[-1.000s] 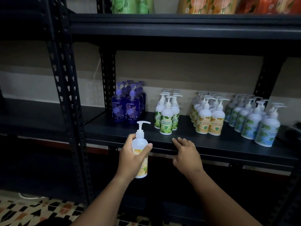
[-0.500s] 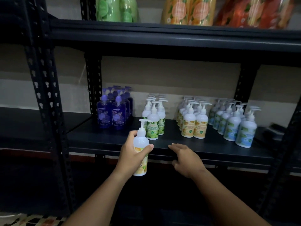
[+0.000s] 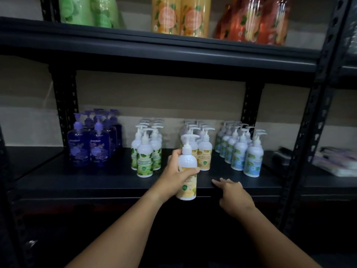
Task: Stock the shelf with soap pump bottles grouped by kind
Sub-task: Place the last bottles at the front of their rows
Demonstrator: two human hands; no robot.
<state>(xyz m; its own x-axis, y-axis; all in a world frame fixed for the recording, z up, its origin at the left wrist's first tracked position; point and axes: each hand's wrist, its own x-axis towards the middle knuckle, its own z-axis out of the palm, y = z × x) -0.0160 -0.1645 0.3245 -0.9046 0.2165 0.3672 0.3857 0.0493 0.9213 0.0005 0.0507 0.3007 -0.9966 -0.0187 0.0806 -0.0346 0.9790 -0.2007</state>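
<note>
My left hand [image 3: 174,176] grips a white pump bottle with a yellow label [image 3: 187,178], held upright at the front edge of the black shelf [image 3: 96,182], just in front of the yellow-label group [image 3: 203,151]. On the shelf stand four groups: purple bottles [image 3: 92,144] at the left, green-label white bottles [image 3: 145,153], the yellow-label ones, and blue-label ones [image 3: 241,151] at the right. My right hand [image 3: 234,196] rests on the shelf's front edge, fingers relaxed, holding nothing.
The upper shelf [image 3: 154,49] carries green [image 3: 90,10], orange [image 3: 179,16] and red [image 3: 253,20] bottles. Black perforated uprights [image 3: 309,132] frame the bay. Flat packs [image 3: 336,161] lie on the neighbouring shelf at the right.
My left hand has carried the yellow-label bottle up and to the right, toward the yellow-label group. My right hand stays on the shelf edge. The view has shifted left and up.
</note>
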